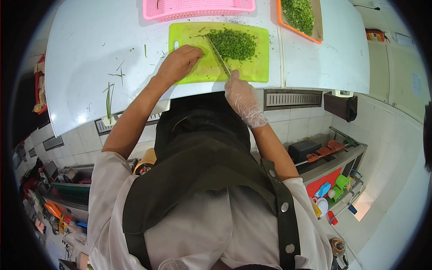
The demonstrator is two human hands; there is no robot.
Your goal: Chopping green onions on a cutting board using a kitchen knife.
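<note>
On the white table lies a green plastic cutting board [260,72] with a heap of finely chopped green herbs [234,44], perhaps chives or scallion tops. My right hand [241,94], in a clear plastic glove, grips a kitchen knife [219,56] by its handle; the blade lies along the left side of the heap, tip pointing away from me. My bare left hand [184,60] is over the board's left part, left of the blade, its fingers curled. Whether anything is between those fingers cannot be told.
A pink plastic basket [202,15] stands beyond the board. At the far right, an orange tray [297,33] holds more chopped greens [300,17]. Loose green blades [108,101] are scattered on the left of the white table [84,67], some by its near edge.
</note>
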